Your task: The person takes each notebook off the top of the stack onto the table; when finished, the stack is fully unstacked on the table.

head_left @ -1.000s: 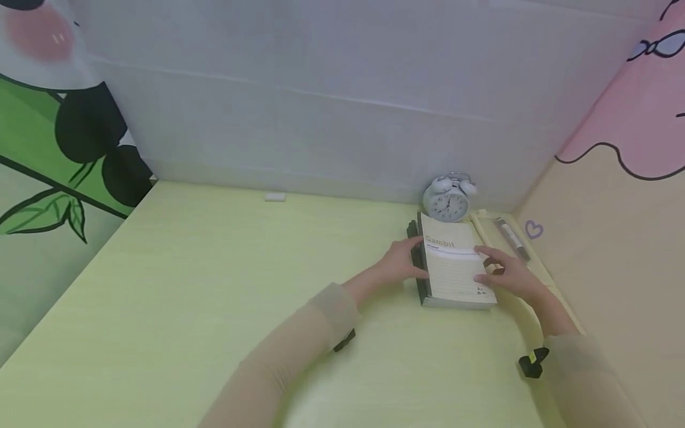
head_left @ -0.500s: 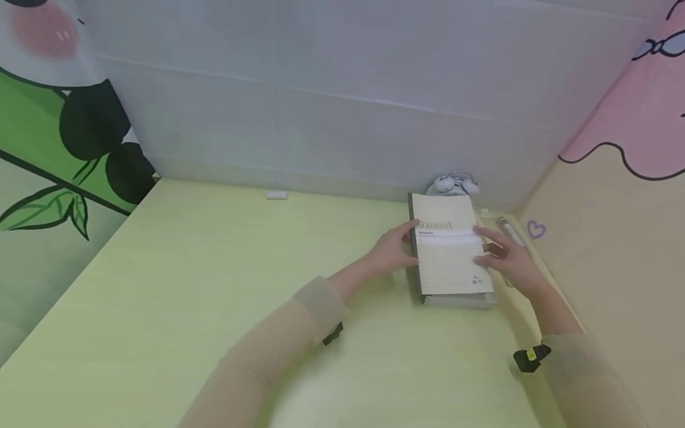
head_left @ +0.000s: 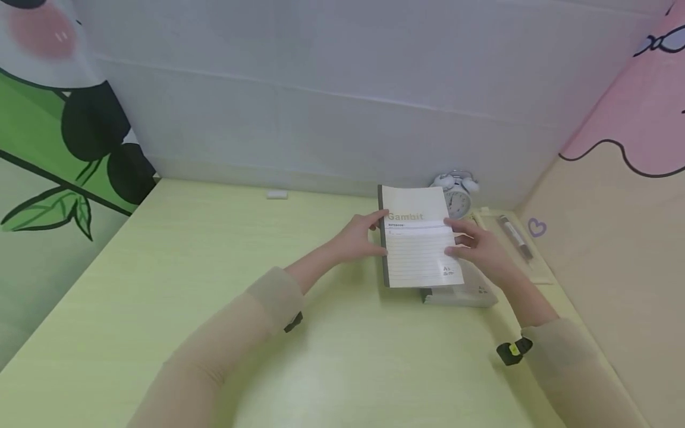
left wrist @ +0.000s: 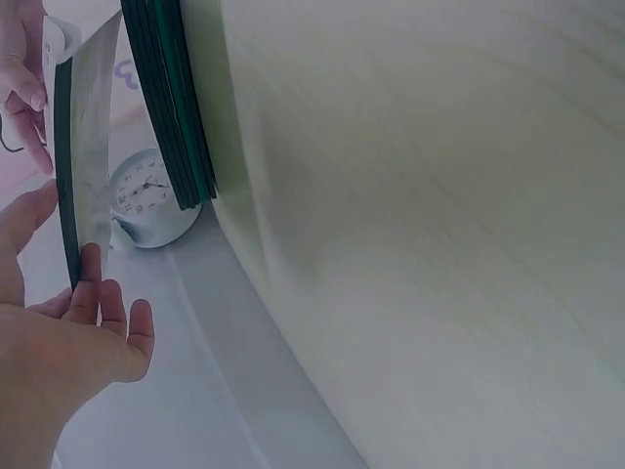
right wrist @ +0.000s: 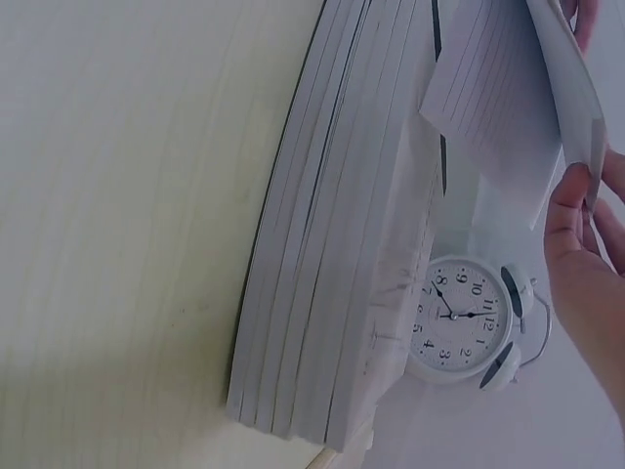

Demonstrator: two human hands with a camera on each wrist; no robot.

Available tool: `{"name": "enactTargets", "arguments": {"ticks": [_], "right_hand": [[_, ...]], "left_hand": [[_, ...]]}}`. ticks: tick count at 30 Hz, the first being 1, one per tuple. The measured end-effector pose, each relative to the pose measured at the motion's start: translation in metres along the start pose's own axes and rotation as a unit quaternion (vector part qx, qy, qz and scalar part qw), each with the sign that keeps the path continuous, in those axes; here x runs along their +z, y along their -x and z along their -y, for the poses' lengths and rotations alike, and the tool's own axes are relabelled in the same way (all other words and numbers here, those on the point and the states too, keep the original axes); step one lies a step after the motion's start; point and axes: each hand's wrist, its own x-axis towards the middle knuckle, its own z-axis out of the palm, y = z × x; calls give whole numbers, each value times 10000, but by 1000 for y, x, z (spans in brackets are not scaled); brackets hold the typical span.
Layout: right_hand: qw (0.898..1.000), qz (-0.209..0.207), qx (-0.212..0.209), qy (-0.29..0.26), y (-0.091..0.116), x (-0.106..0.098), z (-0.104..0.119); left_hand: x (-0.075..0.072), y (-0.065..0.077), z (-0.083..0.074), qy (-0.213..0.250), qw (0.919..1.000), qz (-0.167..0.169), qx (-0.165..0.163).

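A cream notebook (head_left: 420, 255) printed "Gambit", with a dark spine, is held up between both hands. My left hand (head_left: 353, 239) pinches its spine edge; in the left wrist view that hand (left wrist: 73, 352) has thumb and fingers on either side of it. At the opposite edge, my right hand (head_left: 484, 252) pinches the notebook. The right wrist view shows some lined pages (right wrist: 503, 107) hanging open beneath the right hand (right wrist: 586, 264). Below and to the right lies a stack of notebooks (head_left: 462, 295), partly covered by the raised one; its several layers (right wrist: 322, 225) show from the side.
A white twin-bell alarm clock (head_left: 458, 201) stands behind the stack, partly hidden by the notebook. To the right, a marker (head_left: 516, 236) lies on a pale flat tray-like thing (head_left: 541, 274). A small white block (head_left: 276, 194) rests at the table's back edge, by the wall (head_left: 321, 137).
The top notebook has been lifted off the stack and carried left by both hands. The stack stays behind, and the clock face and marker show again after being partly covered.
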Motion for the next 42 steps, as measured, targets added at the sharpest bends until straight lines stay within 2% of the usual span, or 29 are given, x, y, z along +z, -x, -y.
{"name": "enactTargets", "arguments": {"ticks": [5, 9, 14, 18, 22, 29, 37, 42], "right_hand": [[9994, 150, -111, 286, -8, 13, 2], [9970, 306, -259, 666, -16, 25, 2], [9915, 566, -159, 1160, -26, 39, 2], [9825, 687, 25, 1729, -34, 50, 0], [9732, 816, 32, 2149, -42, 59, -4], [9623, 980, -41, 2537, -48, 67, -6], [9394, 1035, 259, 3257, -50, 73, -7], [9286, 1057, 147, 3555, -51, 76, -6]], "left_hand": [[-16, 8, 14, -252, 9995, 163, 11], [-23, 12, 27, -365, 9989, 268, -137], [-26, 17, 44, -509, 9973, 411, -333], [-26, 16, 59, -608, 9957, 523, -462], [-23, 15, 71, -939, 9914, 656, -632], [-19, 14, 81, -1468, 9829, 838, -731], [-19, 12, 85, -1926, 9745, 999, -577], [-20, 12, 86, -2092, 9702, 1100, -529]]}}
